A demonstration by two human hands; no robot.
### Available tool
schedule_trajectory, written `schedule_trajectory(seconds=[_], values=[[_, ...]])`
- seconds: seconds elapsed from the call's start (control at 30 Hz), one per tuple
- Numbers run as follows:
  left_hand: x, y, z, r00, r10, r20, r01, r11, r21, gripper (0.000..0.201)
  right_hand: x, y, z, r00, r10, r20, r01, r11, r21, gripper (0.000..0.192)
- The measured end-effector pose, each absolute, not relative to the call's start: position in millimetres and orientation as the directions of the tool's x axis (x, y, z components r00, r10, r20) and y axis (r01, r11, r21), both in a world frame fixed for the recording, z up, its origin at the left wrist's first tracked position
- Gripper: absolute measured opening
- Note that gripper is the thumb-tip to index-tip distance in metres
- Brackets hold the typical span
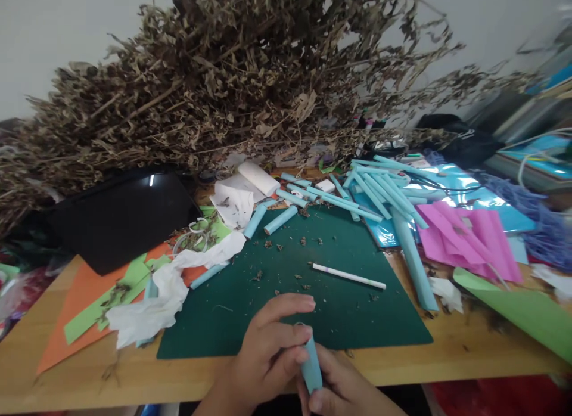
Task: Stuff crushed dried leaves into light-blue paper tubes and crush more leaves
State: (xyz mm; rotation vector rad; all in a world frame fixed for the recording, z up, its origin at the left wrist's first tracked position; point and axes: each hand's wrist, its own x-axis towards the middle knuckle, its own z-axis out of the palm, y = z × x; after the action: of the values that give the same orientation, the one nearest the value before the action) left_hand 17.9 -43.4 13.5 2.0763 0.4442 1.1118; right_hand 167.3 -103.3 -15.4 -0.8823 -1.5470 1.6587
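Note:
Both hands meet at the table's near edge around a short light-blue rolled paper tube [312, 363]. My left hand [266, 350] curls its fingers over the tube's upper end. From below, my right hand [344, 389] pinches the lower end. They hover over the front edge of a dark green cutting mat [357, 314]. A thin white stick [348, 276] lies on the mat beyond the hands. Several more light-blue tubes [375, 192] lie piled at the mat's far right corner.
A big heap of dry brown leafy branches [232, 88] fills the back of the wooden table [469, 350]. A black tablet [120, 216], crumpled white tissue [156, 303] and orange and green paper [80, 303] lie left. Pink paper [465, 237] and a green sheet [518, 309] lie right.

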Motion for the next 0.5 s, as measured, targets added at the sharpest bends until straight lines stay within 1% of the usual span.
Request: schedule_trajectory(seconds=[0.13,0.17,0.2,0.33,0.4,0.43,0.5], values=[[19.9,-42.8,9.4,0.502,0.645,0.576,-0.07,-0.634,0.771,0.049,167.7,-102.2,-21.6,-0.504,0.864,-0.014,-0.083,-0.064,-0.994,0.044],[20.0,-41.6,9.6,0.499,0.647,0.576,-0.079,-0.628,0.774,0.051,167.7,-102.5,-23.0,-0.502,0.865,-0.014,-0.088,-0.067,-0.994,0.044],[19.5,-40.0,10.4,0.511,0.64,0.574,-0.079,-0.63,0.773,0.049,167.7,-102.9,-23.9,-0.502,0.864,-0.017,-0.083,-0.067,-0.994,0.043],[15.0,-33.7,14.1,0.583,0.595,0.552,-0.048,-0.654,0.755,0.03,168.9,-104.2,-24.1,-0.506,0.862,-0.037,-0.014,-0.051,-0.999,0.045],[13.5,-34.1,14.4,0.576,0.61,0.544,-0.056,-0.635,0.771,0.031,169.7,-104.6,-23.3,-0.496,0.866,-0.055,0.023,-0.05,-0.998,0.047],[13.3,-35.9,14.2,0.568,0.628,0.532,-0.071,-0.607,0.792,0.036,170.0,-104.7,-22.5,-0.485,0.873,-0.055,0.039,-0.042,-0.998,0.047],[14.1,-42.4,14.4,0.539,0.692,0.481,-0.125,-0.499,0.858,0.054,169.1,-104.6,-19.8,-0.454,0.89,-0.046,0.098,-0.002,-0.995,0.046]])
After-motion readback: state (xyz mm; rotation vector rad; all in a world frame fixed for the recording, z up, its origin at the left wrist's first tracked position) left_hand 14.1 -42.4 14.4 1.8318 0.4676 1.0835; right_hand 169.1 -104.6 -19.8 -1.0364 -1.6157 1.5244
